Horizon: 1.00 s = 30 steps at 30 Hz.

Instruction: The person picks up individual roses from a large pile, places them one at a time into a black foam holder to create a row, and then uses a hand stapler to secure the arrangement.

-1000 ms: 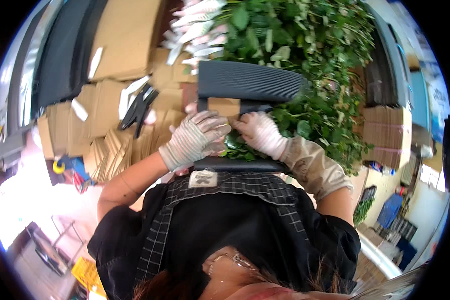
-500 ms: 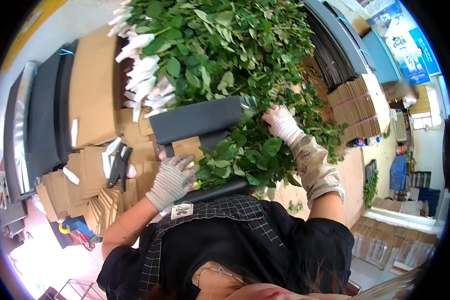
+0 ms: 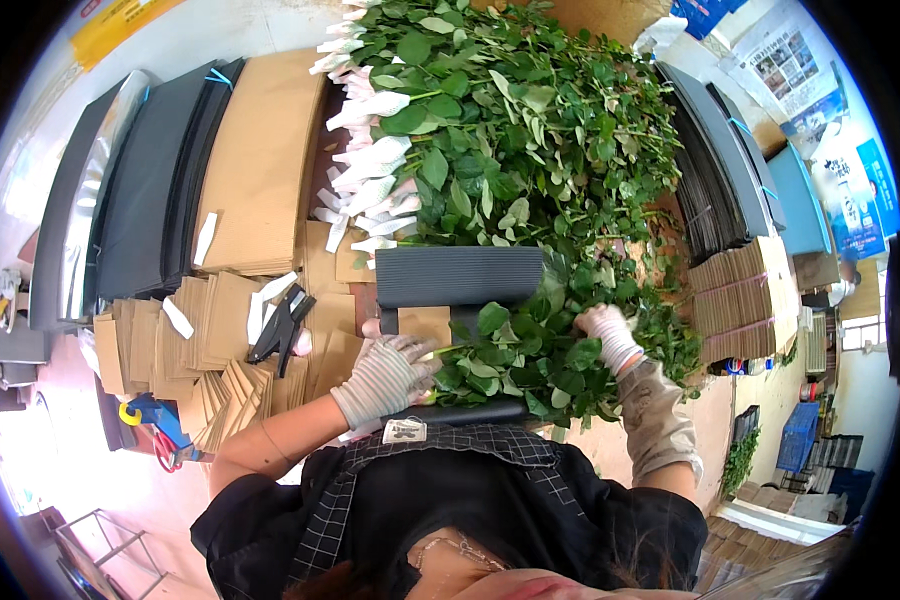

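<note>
A bunch of leafy green stems [image 3: 510, 350] lies in front of me, partly over a black corrugated sheet [image 3: 458, 277] and a brown cardboard piece [image 3: 425, 325]. My left hand [image 3: 388, 375], in a striped whitish glove, rests on the left end of the bunch with its fingers stretched out; it hides what lies beneath. My right hand [image 3: 610, 335], gloved too, has its fingers curled into the leaves at the bunch's right side; the fingertips are partly hidden. Behind lies a big pile of leafy stems [image 3: 550, 130] whose left ends wear white sleeves [image 3: 372, 160].
A black stapler [image 3: 282, 325] lies on small cardboard pieces [image 3: 215, 325] at the left. Tall cardboard [image 3: 260, 160] and black sheets [image 3: 155, 180] stand behind them. More black sheets [image 3: 715, 160] and bundled cardboard [image 3: 745, 300] are at the right. A blue tape dispenser [image 3: 158, 418] sits at the near left.
The view has shifted, so the scene sits further right. My right hand has come nearer to me along the leaves, its fingers more curled. My left hand stays at the bunch's left end.
</note>
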{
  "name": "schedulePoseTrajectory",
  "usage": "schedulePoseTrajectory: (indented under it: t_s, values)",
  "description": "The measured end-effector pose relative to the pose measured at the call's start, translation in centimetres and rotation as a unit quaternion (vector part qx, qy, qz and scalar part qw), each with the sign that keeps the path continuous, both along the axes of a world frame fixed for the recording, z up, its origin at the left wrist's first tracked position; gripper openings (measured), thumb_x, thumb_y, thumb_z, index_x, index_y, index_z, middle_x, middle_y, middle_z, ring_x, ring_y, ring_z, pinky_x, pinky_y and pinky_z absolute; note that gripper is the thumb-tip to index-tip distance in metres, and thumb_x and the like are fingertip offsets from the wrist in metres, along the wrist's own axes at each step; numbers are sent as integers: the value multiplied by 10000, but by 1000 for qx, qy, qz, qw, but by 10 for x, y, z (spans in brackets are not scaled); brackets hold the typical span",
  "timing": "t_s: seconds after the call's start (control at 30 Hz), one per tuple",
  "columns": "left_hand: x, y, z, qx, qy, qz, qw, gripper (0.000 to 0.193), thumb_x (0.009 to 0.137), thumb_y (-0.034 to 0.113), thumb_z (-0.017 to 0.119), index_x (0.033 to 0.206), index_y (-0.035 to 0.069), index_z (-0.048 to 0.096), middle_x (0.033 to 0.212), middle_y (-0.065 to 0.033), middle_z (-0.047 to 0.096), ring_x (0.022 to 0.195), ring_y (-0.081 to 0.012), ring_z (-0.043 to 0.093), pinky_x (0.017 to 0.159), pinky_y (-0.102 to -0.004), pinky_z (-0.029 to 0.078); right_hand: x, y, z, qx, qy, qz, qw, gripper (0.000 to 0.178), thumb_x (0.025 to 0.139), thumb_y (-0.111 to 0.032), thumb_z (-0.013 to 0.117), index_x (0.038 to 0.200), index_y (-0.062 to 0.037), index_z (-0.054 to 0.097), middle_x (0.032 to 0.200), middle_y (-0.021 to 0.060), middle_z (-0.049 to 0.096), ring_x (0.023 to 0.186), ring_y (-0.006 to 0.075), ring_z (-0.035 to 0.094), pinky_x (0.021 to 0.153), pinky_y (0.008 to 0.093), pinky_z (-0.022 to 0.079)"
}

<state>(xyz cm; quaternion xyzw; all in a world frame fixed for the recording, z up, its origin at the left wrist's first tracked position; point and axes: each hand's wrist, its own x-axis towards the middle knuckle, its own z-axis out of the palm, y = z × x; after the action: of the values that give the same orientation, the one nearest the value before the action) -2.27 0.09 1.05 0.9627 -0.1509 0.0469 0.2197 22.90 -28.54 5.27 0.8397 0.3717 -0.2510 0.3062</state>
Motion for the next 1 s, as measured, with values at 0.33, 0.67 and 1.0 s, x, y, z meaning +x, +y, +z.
schedulePoseTrajectory:
  t_s: [0.33,0.67,1.0]
  values:
    - [-5,4,5,21,38,8,999,466,751,383,639,1155,153,610,1293,-71,533,1146,-275,512,916,-483,391,91,255,119,558,-146,260,774,338,782,-82,589,1112,-153,620,869,102,648,842,277,604,766,394,500]
    - [-5,1,-5,5,48,2,999,402,791,373,610,1147,187,622,1316,-28,524,1152,-257,505,864,-478,413,163,271,200,585,-227,207,751,183,777,-129,626,938,-121,713,831,106,678,778,260,647,740,352,523]
    - [-7,-1,-8,-15,27,22,999,433,781,350,601,1158,139,621,1280,-75,546,1150,-285,498,928,-467,381,209,43,397,640,-537,-54,547,314,932,-305,489,1082,-58,612,923,137,661,733,224,606,656,317,486]
